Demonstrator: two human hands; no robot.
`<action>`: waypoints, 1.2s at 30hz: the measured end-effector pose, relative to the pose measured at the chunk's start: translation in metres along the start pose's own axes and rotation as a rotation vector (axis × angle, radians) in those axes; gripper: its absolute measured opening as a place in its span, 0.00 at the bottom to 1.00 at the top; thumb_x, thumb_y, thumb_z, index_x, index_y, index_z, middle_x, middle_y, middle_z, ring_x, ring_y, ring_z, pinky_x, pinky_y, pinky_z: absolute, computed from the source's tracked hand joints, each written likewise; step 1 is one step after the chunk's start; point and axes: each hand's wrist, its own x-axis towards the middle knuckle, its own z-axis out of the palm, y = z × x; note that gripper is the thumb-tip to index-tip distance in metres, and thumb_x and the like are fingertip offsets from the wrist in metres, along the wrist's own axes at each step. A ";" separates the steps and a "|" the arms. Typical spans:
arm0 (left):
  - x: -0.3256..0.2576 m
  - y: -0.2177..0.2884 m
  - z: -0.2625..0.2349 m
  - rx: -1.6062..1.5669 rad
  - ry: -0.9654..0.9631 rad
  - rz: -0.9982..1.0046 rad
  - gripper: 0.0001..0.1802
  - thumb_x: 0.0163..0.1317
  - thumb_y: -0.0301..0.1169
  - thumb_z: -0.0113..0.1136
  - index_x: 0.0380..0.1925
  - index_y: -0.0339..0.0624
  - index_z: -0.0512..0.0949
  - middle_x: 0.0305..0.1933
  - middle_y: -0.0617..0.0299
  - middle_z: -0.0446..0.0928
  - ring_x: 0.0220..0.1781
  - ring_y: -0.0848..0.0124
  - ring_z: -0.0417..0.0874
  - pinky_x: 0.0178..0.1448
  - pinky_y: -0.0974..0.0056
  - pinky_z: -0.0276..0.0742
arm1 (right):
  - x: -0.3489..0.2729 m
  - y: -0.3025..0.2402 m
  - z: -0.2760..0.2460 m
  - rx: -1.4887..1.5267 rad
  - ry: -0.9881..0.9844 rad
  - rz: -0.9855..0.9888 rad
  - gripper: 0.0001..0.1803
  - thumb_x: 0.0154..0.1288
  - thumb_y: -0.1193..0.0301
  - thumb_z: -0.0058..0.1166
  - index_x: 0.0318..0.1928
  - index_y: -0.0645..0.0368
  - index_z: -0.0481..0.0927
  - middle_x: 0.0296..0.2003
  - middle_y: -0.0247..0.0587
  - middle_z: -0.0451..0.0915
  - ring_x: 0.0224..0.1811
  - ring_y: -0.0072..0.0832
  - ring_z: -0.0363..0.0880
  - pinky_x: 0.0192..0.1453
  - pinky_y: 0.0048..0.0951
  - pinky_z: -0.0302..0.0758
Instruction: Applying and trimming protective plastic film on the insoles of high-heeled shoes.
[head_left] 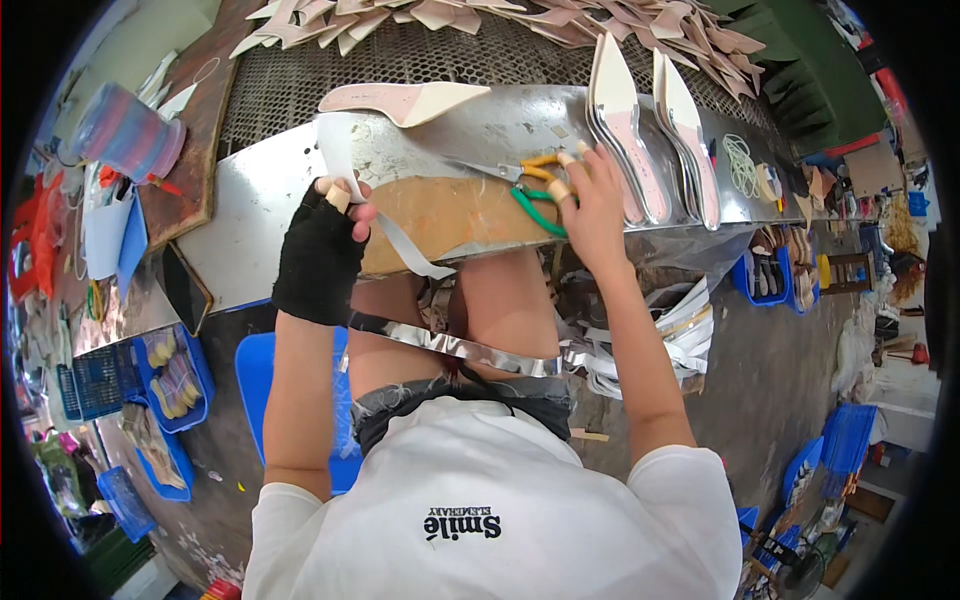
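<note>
My left hand, in a black fingerless glove, pinches a narrow white strip between thumb and fingers. One part of the strip stands up beyond the fingertips, while its tail curls down over the bench's near edge. My right hand is bare except for pale covers on some fingertips. Its thumb and fingers close around the orange handle of a pair of scissors, which also has a green handle. The blades point left, above a brown worn pad. Beyond lies a single pink and cream insole.
Two stacks of insoles stand right of my right hand. More pieces pile on the far mesh. A coil of pale cord lies right. Blue baskets sit at left; white strips heap below the bench.
</note>
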 end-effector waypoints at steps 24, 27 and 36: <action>0.076 0.114 -0.029 0.928 -0.031 1.434 0.07 0.61 0.31 0.53 0.27 0.44 0.77 0.23 0.61 0.76 0.25 0.71 0.77 0.28 0.70 0.71 | 0.052 -0.182 0.003 1.457 -0.779 0.329 0.12 0.68 0.68 0.50 0.45 0.63 0.75 0.29 0.36 0.80 0.24 0.19 0.77 0.27 0.18 0.71; 0.054 0.187 -0.032 0.441 0.447 0.646 0.07 0.61 0.31 0.53 0.26 0.44 0.77 0.21 0.61 0.75 0.22 0.71 0.76 0.26 0.69 0.70 | 0.022 -0.187 -0.006 1.466 -0.876 0.413 0.09 0.68 0.69 0.50 0.43 0.62 0.75 0.28 0.35 0.80 0.24 0.17 0.77 0.23 0.17 0.68; 0.108 0.237 -0.115 0.386 0.598 0.504 0.06 0.62 0.29 0.54 0.37 0.40 0.76 0.31 0.59 0.78 0.33 0.68 0.80 0.39 0.66 0.75 | -0.007 -0.222 -0.051 1.074 -0.547 0.190 0.09 0.68 0.68 0.49 0.33 0.61 0.74 0.18 0.29 0.71 0.18 0.14 0.67 0.20 0.20 0.61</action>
